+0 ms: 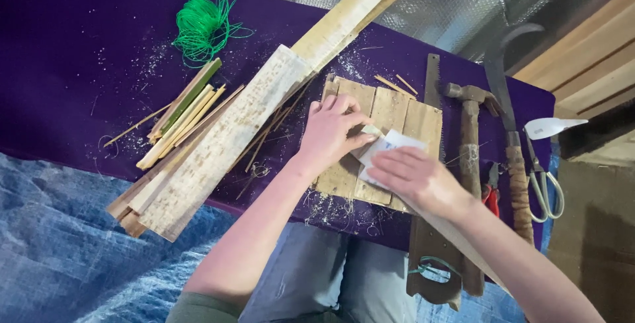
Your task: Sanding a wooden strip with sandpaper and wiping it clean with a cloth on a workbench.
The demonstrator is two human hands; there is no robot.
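Left hand [331, 131] and right hand [413, 177] together grip a white paper [390, 147], pressed on the slat panel [377, 141] at the purple worktop's [66, 65] near edge; slats look joined, surface work apparently unfinished.

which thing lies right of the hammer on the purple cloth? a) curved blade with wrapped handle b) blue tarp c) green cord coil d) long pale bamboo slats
a: the curved blade with wrapped handle lies just right of the hammer on the purple cloth, while the green cord coil and long pale bamboo slats lie far to its left.
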